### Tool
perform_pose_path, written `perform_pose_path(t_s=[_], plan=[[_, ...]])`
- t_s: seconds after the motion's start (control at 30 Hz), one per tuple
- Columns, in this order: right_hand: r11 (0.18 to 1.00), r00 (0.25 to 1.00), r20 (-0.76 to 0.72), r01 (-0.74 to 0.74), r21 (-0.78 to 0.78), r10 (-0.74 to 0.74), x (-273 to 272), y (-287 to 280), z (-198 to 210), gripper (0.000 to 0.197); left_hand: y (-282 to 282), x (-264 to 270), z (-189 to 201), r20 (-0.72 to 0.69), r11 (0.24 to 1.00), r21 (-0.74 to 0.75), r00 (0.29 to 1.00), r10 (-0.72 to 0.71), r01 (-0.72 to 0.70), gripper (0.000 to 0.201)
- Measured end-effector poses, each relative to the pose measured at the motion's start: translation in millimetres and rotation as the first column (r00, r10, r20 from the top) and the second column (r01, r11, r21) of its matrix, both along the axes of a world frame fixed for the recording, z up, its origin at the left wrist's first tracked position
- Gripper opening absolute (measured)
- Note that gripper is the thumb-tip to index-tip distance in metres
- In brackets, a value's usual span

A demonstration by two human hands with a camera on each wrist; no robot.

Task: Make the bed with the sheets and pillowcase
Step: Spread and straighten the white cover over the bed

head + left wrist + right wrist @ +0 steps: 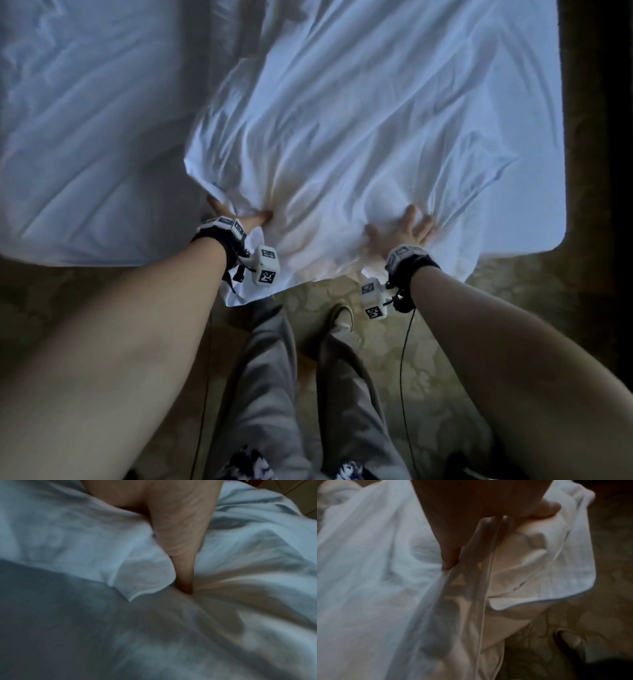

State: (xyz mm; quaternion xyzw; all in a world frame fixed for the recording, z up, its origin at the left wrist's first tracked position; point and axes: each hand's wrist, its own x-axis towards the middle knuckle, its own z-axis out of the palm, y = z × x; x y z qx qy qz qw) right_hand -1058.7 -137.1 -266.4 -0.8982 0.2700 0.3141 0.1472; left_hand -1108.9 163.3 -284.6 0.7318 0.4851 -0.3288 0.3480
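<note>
Head view has us standing at the edge of the bed, both arms reaching down onto a loose white sheet that lies rumpled across the right part of the mattress, its near edge spilling over toward the carpet. Our left hand is bunched into the cloth, thumb dug into a fold with fabric gathered around it. Our right hand lies on top with fingers spread, yet the wrist view shows the thumb and fingers closing on a gathered strip of the hem, so we judge it to be gripping too.

We expect this cotton to be light, limp and quick to crease; it will not hold any shape and will drag rather than slide over the layer beneath. Taking it at the hemmed edge or corners, hands well apart, should give us the most control. Pulling from mid-panel would likely only deepen the wrinkles.
</note>
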Motion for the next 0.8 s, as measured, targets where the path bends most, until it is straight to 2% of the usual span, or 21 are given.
perform_pose_path(t_s=[0.1, 0.2, 0.23, 0.27, 0.3, 0.33, 0.37, 0.4, 0.43, 0.5, 0.53, 0.57, 0.6, 0.63, 0.7, 0.77, 0.8], plan=[[0.97, 0.97, -0.005, 0.242, -0.006, -0.242, -15.7, -4.0, -17.5, 0.126, 0.6, -1.8, -10.6, -0.041, 0.997, 0.049, 0.997, -0.065, 0.067, 0.158], [0.896, 0.897, -0.005, 0.443, 0.035, -0.443, -28.7, -1.2, -25.5, 0.128, 1.3, -3.7, -19.3, -0.032, 0.998, 0.052, 0.999, -0.034, 0.035, 0.156], [0.833, 0.836, -0.012, 0.548, 0.073, -0.549, -30.7, 1.9, -29.2, 0.132, 2.1, -5.0, -21.3, -0.012, 0.999, 0.033, 1.0, -0.003, 0.003, 0.15], [0.735, 0.749, -0.046, 0.659, 0.161, -0.661, -32.7, 3.8, -34.3, 0.135, 4.2, -4.9, -25.8, 0.014, 1.0, 0.014, 1.0, 0.026, -0.026, 0.143], [0.602, 0.655, -0.164, 0.748, 0.281, -0.738, -35.0, 3.5, -47.2, 0.134, 6.3, -4.7, -26.7, 0.032, 0.999, -0.004, 0.999, 0.043, -0.043, 0.138], [0.459, 0.586, -0.311, 0.795, 0.396, -0.748, -41.8, -5.2, -77.2, 0.129, 8.8, -4.7, -29.2, 0.042, 0.999, -0.013, 0.998, 0.051, -0.051, 0.137], [0.455, 0.627, -0.376, 0.767, 0.454, -0.682, -47.5, -1.6, -79.5, 0.128, 11.9, -3.9, -31.7, 0.041, 0.999, -0.022, 0.998, 0.037, -0.036, 0.138], [0.436, 0.605, -0.423, 0.789, 0.433, -0.675, -53.7, 2.9, -88.3, 0.134, 16.0, -2.7, -35.7, 0.023, 0.999, -0.025, 0.999, 0.023, -0.023, 0.142], [0.378, 0.547, -0.419, 0.824, 0.422, -0.725, -59.3, 4.7, -94.3, 0.138, 20.1, -1.5, -38.9, -0.003, 1.0, -0.019, 1.0, 0.004, -0.004, 0.148], [0.412, 0.562, -0.268, 0.79, 0.453, -0.783, -64.6, 17.5, -86.6, 0.123, 25.2, 2.0, -41.7, -0.024, 0.999, -0.019, 0.999, -0.03, 0.03, 0.157], [0.452, 0.577, -0.22, 0.781, 0.432, -0.786, -63.2, 37.3, -61.6, 0.112, 30.2, 4.5, -47.5, -0.006, 0.998, -0.017, 0.999, -0.052, 0.052, 0.157], [0.405, 0.537, -0.217, 0.797, 0.448, -0.815, -63.6, 46.9, -56.3, 0.099, 36.6, 4.7, -50.3, -0.001, 0.997, -0.028, 0.998, -0.07, 0.069, 0.155], [0.32, 0.48, -0.252, 0.814, 0.485, -0.84, -66.0, 52.9, -56.4, 0.087, 45.0, 3.8, -57.2, 0.016, 0.997, -0.031, 0.997, -0.074, 0.075, 0.153], [0.198, 0.421, -0.349, 0.828, 0.525, -0.837, -65.5, 61.7, -53.7, 0.081, 52.0, 4.6, -56.2, 0.02, 0.995, -0.044, 0.995, -0.093, 0.094, 0.152], [0.014, 0.342, -0.52, 0.844, 0.536, -0.783, -69.4, 74.8, -53.2, 0.088, 65.4, 4.3, -55.4, 0.027, 0.994, -0.076, 0.997, -0.074, 0.076, 0.144], [-0.024, 0.367, -0.538, 0.811, 0.585, -0.759, -76.7, 79.9, -49.8, 0.073, 70.8, 6.1, -42.6, 0.042, 0.989, -0.102, 0.994, -0.101, 0.105, 0.117], [-0.016, 0.396, -0.548, 0.801, 0.599, -0.737, -80.0, 81.8, -42.7, 0.063, 74.7, 5.8, -45.0, 0.047, 0.983, -0.101, 0.988, -0.148, 0.152, 0.106]])
